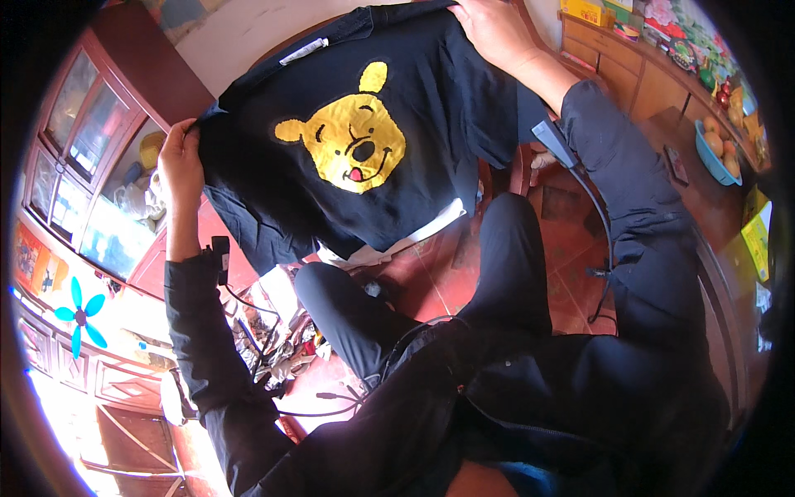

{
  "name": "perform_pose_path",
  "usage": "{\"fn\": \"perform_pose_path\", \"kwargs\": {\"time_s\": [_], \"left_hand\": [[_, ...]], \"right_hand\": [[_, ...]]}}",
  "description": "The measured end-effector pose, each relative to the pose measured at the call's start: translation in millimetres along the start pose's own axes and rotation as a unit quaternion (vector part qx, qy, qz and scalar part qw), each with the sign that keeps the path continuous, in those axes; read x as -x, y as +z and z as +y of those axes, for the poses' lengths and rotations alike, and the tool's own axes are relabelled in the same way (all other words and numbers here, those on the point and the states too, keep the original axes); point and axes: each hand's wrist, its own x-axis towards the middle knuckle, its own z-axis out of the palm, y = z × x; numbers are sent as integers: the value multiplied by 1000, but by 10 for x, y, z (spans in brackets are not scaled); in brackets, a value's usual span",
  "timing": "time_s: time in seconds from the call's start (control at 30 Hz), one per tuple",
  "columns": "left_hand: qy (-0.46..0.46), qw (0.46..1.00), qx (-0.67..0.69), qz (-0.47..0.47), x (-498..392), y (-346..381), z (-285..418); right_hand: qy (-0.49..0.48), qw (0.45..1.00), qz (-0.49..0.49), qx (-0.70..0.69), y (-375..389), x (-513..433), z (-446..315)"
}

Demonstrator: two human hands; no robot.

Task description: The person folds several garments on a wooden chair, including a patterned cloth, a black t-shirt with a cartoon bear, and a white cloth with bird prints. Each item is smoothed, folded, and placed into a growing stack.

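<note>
A black T-shirt [428, 124] hangs spread out in front of me, held up by both hands. A yellow bear face with a red tongue is printed on its front, and a white strip shows along the lower edge. My left hand [182, 155] pinches the shirt at its left shoulder side. My right hand [497, 34] grips the upper edge at the top right. Near the collar lies a small white label [304, 51]. Below the shirt are my knees in dark trousers [512, 248].
A glass-fronted red wooden cabinet [118, 124] stands at the left. On the right, a wooden table [664, 133] holds a blue basket [714, 164] of round fruit and a phone-like object [676, 165]. Cables run along both sleeves. Crumpled material [279, 335] lies beside my left leg on the red tiled floor [428, 273].
</note>
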Motion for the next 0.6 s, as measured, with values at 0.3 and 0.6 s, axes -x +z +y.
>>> {"fn": "perform_pose_path", "kwargs": {"time_s": [0.3, 0.6], "left_hand": [[55, 993, -52, 87, 347, -173, 96], [74, 992, -59, 89, 629, -601, 354]], "right_hand": [[3, 995, 10, 100, -321, 181, -132], [-90, 985, 18, 143, -702, 314, -48]]}}
